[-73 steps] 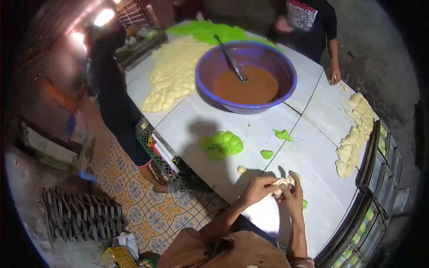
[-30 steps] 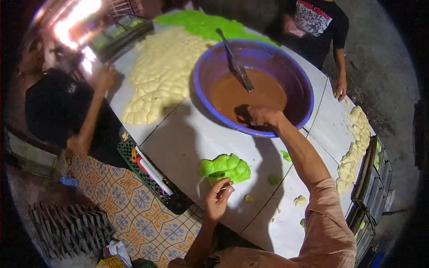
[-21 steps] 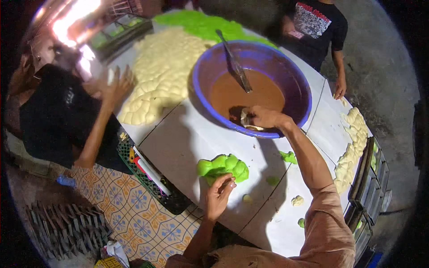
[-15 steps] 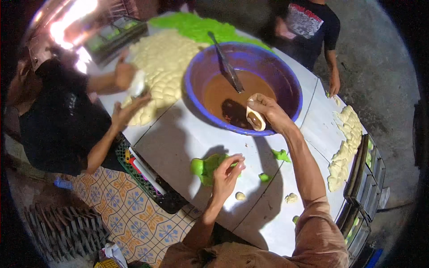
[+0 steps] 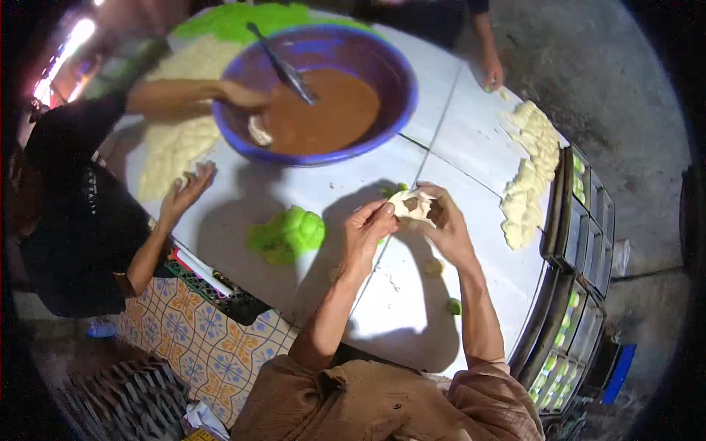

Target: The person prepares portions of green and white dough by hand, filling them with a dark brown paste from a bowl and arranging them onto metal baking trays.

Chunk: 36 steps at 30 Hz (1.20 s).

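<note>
Both my hands hold a pale dough piece (image 5: 403,204) streaked with brown filling, in front of the blue basin. My left hand (image 5: 365,229) pinches its left end with curled fingers; my right hand (image 5: 445,228) grips the right end, thumb below it. The piece is raised over the white tiled table (image 5: 478,323). A lump of green dough (image 5: 298,234) lies left of my hands, and small green and pale bits lie partly behind them and beside my right forearm. The blue basin (image 5: 407,103) holds brown liquid and a long dark utensil (image 5: 283,65).
A co-worker's hand (image 5: 239,95) is in the basin near a pale piece; their other hand (image 5: 187,191) hovers left. Another person's hand (image 5: 491,73) is at the back. Pale dough (image 5: 526,191) lines the right, beside metal moulds (image 5: 581,235). A crate (image 5: 224,294) holds tools.
My right hand has come back from the basin with the dough piece to meet my left hand. The co-worker has reached into the basin. The view has shifted.
</note>
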Tool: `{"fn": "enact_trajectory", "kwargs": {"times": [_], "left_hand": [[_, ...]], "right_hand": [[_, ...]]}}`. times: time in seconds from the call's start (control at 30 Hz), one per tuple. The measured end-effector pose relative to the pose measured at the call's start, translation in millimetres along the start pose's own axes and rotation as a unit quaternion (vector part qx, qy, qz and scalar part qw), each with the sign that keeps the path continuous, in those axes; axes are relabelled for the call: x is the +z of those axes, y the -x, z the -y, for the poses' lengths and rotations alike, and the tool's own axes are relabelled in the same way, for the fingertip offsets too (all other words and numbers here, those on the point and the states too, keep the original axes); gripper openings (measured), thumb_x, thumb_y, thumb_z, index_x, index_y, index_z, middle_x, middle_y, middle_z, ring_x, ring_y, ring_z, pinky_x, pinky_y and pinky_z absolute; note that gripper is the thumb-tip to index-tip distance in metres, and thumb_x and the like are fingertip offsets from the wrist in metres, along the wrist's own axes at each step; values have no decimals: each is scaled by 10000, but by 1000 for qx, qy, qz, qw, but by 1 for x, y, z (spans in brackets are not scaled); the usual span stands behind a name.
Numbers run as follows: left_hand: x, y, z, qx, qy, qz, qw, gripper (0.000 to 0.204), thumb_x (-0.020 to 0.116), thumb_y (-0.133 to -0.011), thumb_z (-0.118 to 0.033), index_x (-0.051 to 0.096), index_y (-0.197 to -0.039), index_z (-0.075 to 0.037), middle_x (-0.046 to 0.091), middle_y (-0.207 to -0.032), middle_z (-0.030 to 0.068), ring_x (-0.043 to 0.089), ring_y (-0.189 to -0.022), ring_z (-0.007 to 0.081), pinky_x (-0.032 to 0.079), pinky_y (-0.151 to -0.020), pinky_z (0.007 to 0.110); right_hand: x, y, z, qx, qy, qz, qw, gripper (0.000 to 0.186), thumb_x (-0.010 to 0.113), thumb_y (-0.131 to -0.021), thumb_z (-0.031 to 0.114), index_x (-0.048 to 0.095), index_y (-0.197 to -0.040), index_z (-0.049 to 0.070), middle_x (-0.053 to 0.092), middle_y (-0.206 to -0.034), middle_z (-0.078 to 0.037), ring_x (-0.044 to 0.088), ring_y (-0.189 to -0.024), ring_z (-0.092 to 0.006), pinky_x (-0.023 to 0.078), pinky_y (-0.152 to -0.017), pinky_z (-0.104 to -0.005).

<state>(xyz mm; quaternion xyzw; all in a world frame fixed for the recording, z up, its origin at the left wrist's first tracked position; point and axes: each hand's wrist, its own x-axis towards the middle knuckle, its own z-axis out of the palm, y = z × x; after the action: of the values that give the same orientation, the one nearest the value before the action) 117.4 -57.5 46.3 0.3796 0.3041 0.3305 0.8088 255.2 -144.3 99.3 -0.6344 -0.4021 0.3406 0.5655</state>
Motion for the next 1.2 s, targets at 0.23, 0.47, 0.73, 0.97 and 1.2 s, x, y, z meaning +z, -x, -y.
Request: {"fn": "enact_trajectory", "kwargs": {"times": [0.23, 0.47, 0.73, 0.97, 1.2], "left_hand": [[57, 20, 32, 95, -150, 33, 984, 269, 677, -918, -130, 680, -1147, 12, 699, -977, 70, 641, -883, 97, 554, -765, 252], [87, 14, 30, -82, -117, 144, 979, 333, 699, -905, -191, 653, -1147, 34, 681, -970, 81, 649, -852, 127, 570, -721, 267], [111, 44, 34, -82, -168, 243, 952, 333, 628, -911, -54, 602, -1229, 41, 673, -1055, 132, 660, -942, 171, 563, -780, 260], [116, 45, 65, -91, -171, 264, 945, 259, 630, -946, -138, 653, -1170, -10, 673, -976, 57, 647, -850, 118, 579, -710, 237], [118, 63, 86, -91, -204, 279, 934, 210, 621, -948, -144, 676, -1096, -5, 674, -950, 40, 654, -860, 106, 576, -699, 245]], "right_hand": [[-15, 54, -37, -182, 238, -200, 933, 371, 774, -688, 19, 679, -1046, 30, 623, -1075, -143, 630, -881, -280, 525, -770, -367], [-50, 86, -5, 180, -116, -177, 961, 259, 646, -937, 192, 648, -1047, -42, 615, -965, -36, 536, -779, -93, 449, -688, -248], [-83, 122, -42, -55, 20, -161, 985, 307, 653, -860, 176, 682, -1126, 27, 579, -1128, -100, 556, -1001, -184, 443, -854, -312], [-84, 134, -63, -176, 191, -290, 921, 235, 681, -852, 141, 632, -1067, 60, 575, -1020, -65, 555, -870, -182, 472, -692, -307], [-91, 146, -46, 102, 45, -334, 936, 253, 743, -809, 211, 659, -886, -16, 580, -686, -69, 537, -630, -150, 462, -590, -287]]}}
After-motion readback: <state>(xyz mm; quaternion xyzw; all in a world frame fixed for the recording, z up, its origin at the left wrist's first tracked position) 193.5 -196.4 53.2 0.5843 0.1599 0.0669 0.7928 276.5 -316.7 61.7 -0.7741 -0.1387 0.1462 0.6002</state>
